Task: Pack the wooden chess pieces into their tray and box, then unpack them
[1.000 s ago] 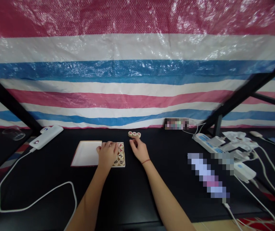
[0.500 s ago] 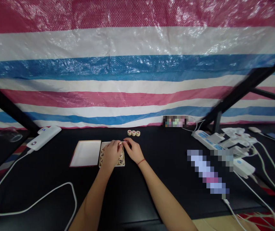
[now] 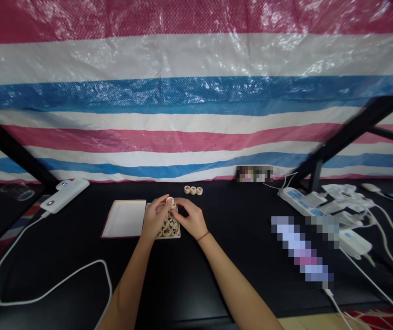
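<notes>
Nearly touching, left hand (image 3: 155, 217) and right hand (image 3: 188, 218) arched over the tray (image 3: 179, 233), their grip closed on one xiangqi piece (image 3: 170, 200).

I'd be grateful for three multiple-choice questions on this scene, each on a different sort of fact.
1. Where is the white tray relative to the box? A left of it; B right of it; C on top of it.
2. How many pieces lie in the row beyond the box? A two; B three; C five.
3. The raised piece is: A lying in the box; B held between the left hand and right hand; C resting on the tray.

1 A: the tray lies beside the box, on its left.
2 B: three sit side by side.
3 B: fingers of both hands meet on it.
</notes>
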Demonstrator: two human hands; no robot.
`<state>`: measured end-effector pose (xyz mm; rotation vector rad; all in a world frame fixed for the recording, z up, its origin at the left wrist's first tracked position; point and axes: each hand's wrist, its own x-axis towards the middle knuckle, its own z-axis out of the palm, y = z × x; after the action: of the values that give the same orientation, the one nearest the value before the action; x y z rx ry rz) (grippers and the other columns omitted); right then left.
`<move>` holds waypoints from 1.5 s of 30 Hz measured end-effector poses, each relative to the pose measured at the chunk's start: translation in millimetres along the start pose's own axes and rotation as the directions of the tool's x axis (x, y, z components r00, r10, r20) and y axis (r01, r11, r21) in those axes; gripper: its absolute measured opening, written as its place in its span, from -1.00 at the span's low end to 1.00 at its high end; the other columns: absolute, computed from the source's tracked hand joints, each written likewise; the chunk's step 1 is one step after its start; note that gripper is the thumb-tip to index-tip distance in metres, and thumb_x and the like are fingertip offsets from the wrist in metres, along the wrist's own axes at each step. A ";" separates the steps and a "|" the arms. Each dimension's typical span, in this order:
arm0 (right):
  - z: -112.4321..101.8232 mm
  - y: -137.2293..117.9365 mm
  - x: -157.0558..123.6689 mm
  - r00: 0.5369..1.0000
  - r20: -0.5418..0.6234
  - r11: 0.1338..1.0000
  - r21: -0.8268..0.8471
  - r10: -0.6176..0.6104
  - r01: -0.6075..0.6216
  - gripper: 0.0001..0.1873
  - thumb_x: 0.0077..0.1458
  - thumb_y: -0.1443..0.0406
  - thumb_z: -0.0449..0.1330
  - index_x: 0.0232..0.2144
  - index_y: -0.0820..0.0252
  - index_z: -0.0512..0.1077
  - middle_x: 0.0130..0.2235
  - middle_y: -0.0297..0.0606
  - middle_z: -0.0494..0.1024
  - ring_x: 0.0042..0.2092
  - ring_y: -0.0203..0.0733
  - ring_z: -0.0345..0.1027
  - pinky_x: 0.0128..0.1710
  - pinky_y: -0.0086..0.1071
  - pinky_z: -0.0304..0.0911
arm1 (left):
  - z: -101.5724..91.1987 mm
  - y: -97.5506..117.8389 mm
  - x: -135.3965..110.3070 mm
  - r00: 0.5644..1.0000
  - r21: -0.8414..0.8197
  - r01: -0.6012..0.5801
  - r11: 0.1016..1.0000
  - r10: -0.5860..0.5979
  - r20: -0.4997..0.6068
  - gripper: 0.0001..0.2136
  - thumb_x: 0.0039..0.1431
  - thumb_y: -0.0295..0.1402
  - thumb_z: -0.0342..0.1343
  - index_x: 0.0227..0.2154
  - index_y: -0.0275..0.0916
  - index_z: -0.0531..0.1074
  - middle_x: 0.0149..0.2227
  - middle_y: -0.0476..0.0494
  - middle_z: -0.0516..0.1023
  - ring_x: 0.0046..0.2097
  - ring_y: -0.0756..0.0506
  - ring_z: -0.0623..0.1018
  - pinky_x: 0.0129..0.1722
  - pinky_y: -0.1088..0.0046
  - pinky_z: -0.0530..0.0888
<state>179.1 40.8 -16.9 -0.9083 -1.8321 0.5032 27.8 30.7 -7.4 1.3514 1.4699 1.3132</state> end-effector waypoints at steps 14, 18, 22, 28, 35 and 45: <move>-40.2 67.5 6.1 0.848 -0.449 0.875 -0.242 0.283 -0.420 -0.78 0.08 0.21 0.12 -0.28 0.19 0.49 -0.20 -0.15 0.59 -0.16 -0.10 0.44 -0.06 -0.20 0.26 | 1.4 -8.6 -2.7 0.992 -0.168 0.035 0.985 -0.055 -0.115 -0.60 0.03 -0.17 0.25 -0.07 -0.22 0.50 -0.05 -0.21 0.53 -0.12 -0.10 0.58 -0.01 0.32 0.49; -48.2 79.4 4.4 0.762 -0.439 0.679 -0.366 0.476 -0.636 -0.80 0.06 0.19 0.12 -0.34 0.14 0.49 -0.25 -0.21 0.59 -0.12 -0.05 0.38 -0.06 -0.18 0.11 | 3.3 -11.2 -2.0 0.992 -0.195 0.028 0.980 -0.052 -0.116 -0.63 0.02 -0.23 0.25 -0.07 -0.18 0.51 -0.01 -0.19 0.49 -0.13 -0.07 0.56 -0.02 0.34 0.50; -44.0 74.6 5.3 0.786 -0.384 0.643 -0.453 0.484 -0.618 -0.80 0.07 0.16 0.15 -0.35 0.12 0.49 -0.22 -0.22 0.57 -0.06 -0.03 0.31 -0.06 -0.17 0.00 | 5.7 -11.5 -3.4 0.993 -0.169 -0.003 0.986 -0.017 -0.117 -0.67 0.04 -0.27 0.21 -0.10 -0.18 0.52 -0.01 -0.16 0.45 -0.14 -0.05 0.56 -0.03 0.35 0.52; -41.9 77.7 10.8 0.799 -0.370 0.635 -0.485 0.474 -0.601 -0.78 0.04 0.12 0.20 -0.35 0.13 0.49 -0.18 -0.20 0.55 -0.10 -0.03 0.26 -0.14 -0.23 -0.03 | 5.6 -17.1 -4.0 0.996 -0.080 -0.054 0.995 0.048 -0.078 -0.69 0.09 -0.29 0.18 -0.07 -0.14 0.51 -0.02 -0.15 0.45 -0.14 -0.05 0.57 -0.04 0.34 0.53; -41.9 80.5 11.6 0.796 -0.388 0.625 -0.492 0.466 -0.606 -0.82 0.02 0.27 0.16 -0.28 0.13 0.48 -0.21 -0.20 0.52 -0.15 -0.07 0.25 -0.18 -0.27 -0.02 | 5.8 -15.8 -5.0 0.993 -0.036 -0.093 0.995 0.090 -0.079 -0.69 0.10 -0.32 0.16 -0.06 -0.13 0.50 -0.04 -0.13 0.43 -0.17 -0.02 0.56 -0.07 0.38 0.54; -42.8 66.9 13.5 0.818 -0.429 0.709 -0.430 0.384 -0.558 -0.81 0.09 0.24 0.11 -0.32 0.18 0.49 -0.17 -0.13 0.53 -0.15 -0.03 0.31 -0.15 -0.21 0.13 | 6.1 -4.2 -9.0 0.981 0.139 -0.183 0.973 0.191 -0.046 -0.69 0.16 -0.33 0.12 -0.02 -0.14 0.45 -0.10 -0.12 0.45 -0.20 -0.03 0.58 -0.14 0.40 0.56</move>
<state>238.8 91.1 -36.5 -1.7824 -1.4429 0.1181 34.3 23.4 -13.8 1.5834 1.5239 1.4030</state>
